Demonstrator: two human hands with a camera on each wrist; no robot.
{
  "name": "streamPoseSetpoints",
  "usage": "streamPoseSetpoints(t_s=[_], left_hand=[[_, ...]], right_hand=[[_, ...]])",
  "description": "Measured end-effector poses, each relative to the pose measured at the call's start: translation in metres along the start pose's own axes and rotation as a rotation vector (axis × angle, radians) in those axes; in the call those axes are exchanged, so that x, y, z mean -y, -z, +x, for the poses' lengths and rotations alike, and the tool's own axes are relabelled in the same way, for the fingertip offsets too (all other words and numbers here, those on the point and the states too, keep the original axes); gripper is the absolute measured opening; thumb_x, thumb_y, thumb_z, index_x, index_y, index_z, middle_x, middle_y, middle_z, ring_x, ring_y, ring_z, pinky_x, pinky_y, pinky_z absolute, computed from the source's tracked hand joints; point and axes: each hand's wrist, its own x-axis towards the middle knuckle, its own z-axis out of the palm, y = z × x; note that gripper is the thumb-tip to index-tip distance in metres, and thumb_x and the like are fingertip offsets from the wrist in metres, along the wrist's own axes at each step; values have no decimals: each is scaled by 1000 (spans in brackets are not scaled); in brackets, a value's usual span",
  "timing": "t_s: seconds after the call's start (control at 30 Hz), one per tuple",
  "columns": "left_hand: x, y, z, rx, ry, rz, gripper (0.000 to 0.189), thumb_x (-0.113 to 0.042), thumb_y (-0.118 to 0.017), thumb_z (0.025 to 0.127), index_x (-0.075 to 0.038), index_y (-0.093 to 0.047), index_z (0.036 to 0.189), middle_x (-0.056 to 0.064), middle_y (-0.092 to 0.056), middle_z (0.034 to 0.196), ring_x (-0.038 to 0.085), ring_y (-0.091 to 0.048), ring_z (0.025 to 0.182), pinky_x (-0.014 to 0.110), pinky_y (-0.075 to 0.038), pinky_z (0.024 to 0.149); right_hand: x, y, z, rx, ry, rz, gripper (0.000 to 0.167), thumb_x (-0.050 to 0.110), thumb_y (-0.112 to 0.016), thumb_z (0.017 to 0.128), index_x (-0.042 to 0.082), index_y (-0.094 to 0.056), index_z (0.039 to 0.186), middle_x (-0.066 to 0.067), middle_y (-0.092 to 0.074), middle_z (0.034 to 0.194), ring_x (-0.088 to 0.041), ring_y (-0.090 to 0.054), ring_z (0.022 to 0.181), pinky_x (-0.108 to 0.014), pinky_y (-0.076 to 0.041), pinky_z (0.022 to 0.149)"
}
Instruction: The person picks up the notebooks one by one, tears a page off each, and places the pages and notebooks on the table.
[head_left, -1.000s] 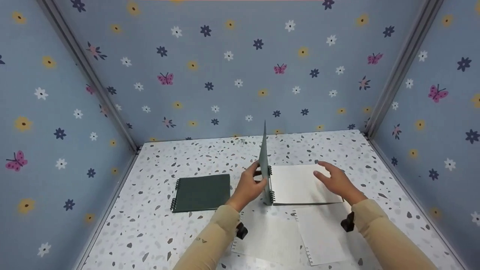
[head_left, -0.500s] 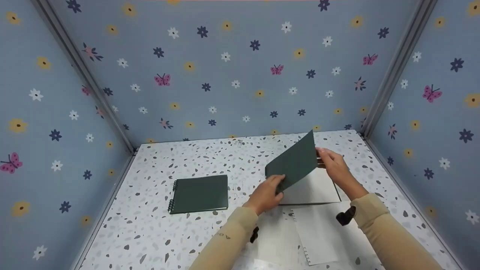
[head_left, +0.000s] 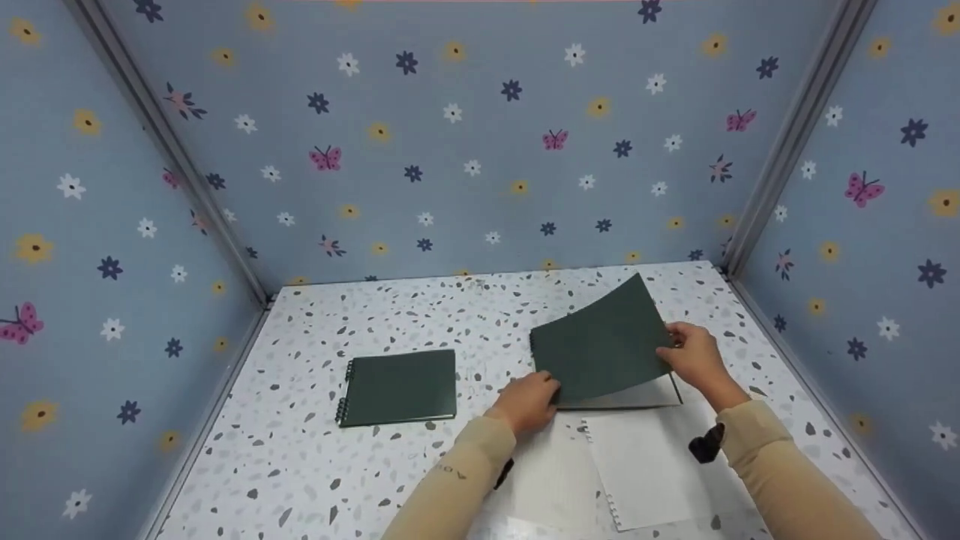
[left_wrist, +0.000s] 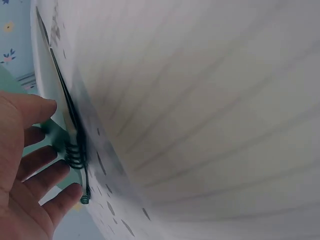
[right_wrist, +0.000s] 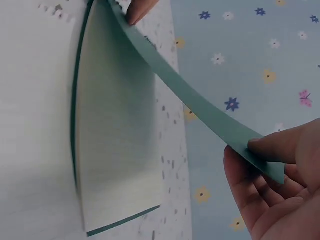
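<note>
A dark green spiral notebook (head_left: 600, 352) lies on the right half of the table with its front cover raised and bowed over white pages (right_wrist: 117, 135). My right hand (head_left: 697, 360) pinches the free right edge of the cover (right_wrist: 200, 112), thumb on one face and fingers on the other. My left hand (head_left: 525, 401) rests at the near left corner, by the ring spine. In the left wrist view its fingers (left_wrist: 47, 172) are spread and fairly straight beside the black rings (left_wrist: 75, 155). The left fingertips are partly hidden in the head view.
A second green spiral notebook (head_left: 401, 388) lies closed to the left. Loose white sheets, one with a torn perforated edge (head_left: 652, 469), lie in front of the open notebook. Flower-patterned walls (head_left: 480, 135) enclose the speckled table (head_left: 300, 480) at the back and sides.
The cover has swung from upright at the spine rightward and down over the pages. The right hand has taken hold of its edge; the left hand has lowered to the spine corner.
</note>
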Motion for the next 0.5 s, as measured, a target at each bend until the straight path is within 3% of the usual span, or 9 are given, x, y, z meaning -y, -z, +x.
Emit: streamPoseSetpoints(t_s=[0.2, 0.37, 0.5], left_hand=[[4, -4, -3, 27, 1, 33, 27, -25, -67, 108, -12, -77, 129, 6, -75, 133, 24, -73, 122, 40, -61, 105], [5, -3, -5, 25, -8, 48, 28, -26, -66, 110, -14, -77, 132, 6, -74, 137, 24, -74, 123, 39, -61, 106], [6, -2, -7, 24, -22, 59, 26, -25, -64, 110, -14, -78, 130, 5, -75, 124, 23, -76, 112, 39, -63, 97]], right_hand=[[-36, -18, -2, 19, -26, -186, 60, -6, -61, 98, -19, -42, 154, -45, -51, 147, -58, -55, 136, -66, -51, 112], [-51, -37, -2, 49, 17, -377, 46, -5, -64, 97, -25, -56, 137, -48, -49, 141, -62, -54, 134, -69, -47, 114], [-56, -50, -4, 129, -3, -470, 46, 11, -68, 103, -24, -61, 132, -49, -49, 144, -63, -55, 134, -70, -48, 113]])
